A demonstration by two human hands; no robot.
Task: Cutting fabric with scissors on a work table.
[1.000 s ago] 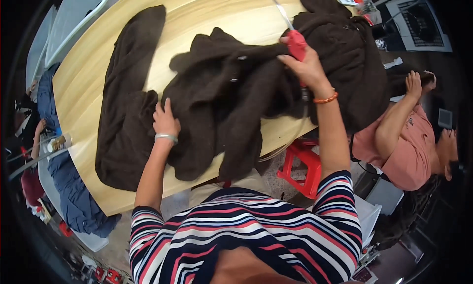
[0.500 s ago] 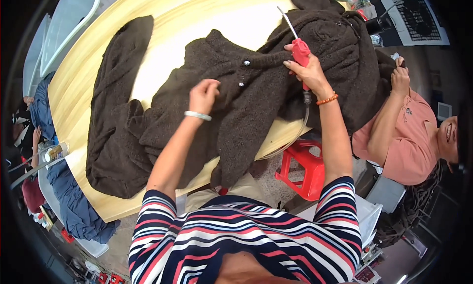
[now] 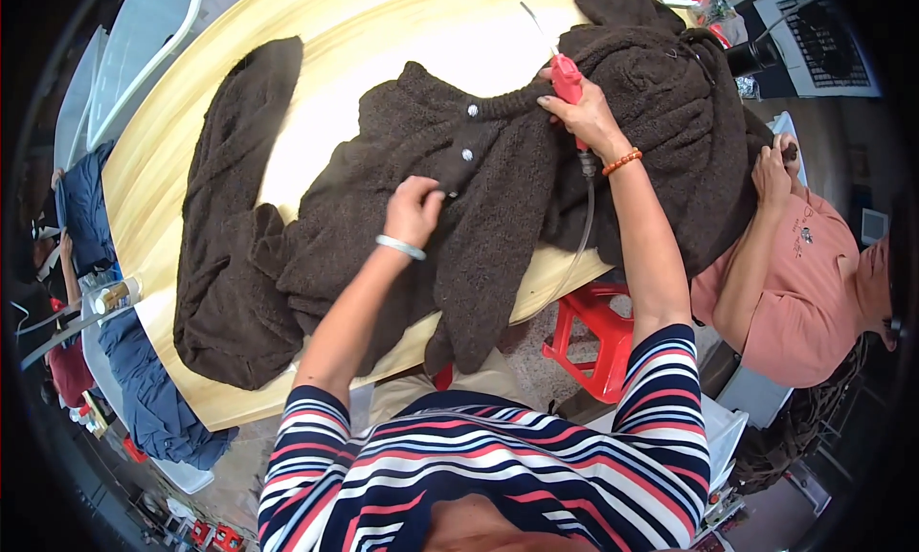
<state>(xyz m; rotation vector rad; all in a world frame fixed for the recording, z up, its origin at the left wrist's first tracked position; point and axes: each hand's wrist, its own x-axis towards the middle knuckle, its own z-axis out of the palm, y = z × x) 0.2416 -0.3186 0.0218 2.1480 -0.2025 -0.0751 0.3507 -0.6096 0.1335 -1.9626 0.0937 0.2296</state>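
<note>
A dark brown knitted cardigan (image 3: pixel 364 169) is spread across the table, with two shiny buttons (image 3: pixel 467 156) showing on its front band. Low on that band, my left hand (image 3: pixel 414 212) has its fingers curled together and pinches the knit beside a small shiny spot. My right hand (image 3: pixel 586 119) grips the red handle of an air blow gun (image 3: pixel 566 76) over the cardigan's right part. The gun's thin metal nozzle points up and to the left, away from me. From its lower end, a clear hose (image 3: pixel 586 217) hangs past the table's near edge.
More dark brown knitwear (image 3: pixel 651 140) is heaped on the right of the pale wooden table (image 3: pixel 431 21). A co-worker in a pink shirt (image 3: pixel 780 284) holds dark cloth there. A red stool (image 3: pixel 601 346) stands below the near edge. Blue cloth (image 3: pixel 144 389) and a small jar (image 3: pixel 117 295) are at left.
My left hand has moved right and toward me, onto the cardigan's front band. My right hand and the blow gun have shifted slightly left. The co-worker's head has turned.
</note>
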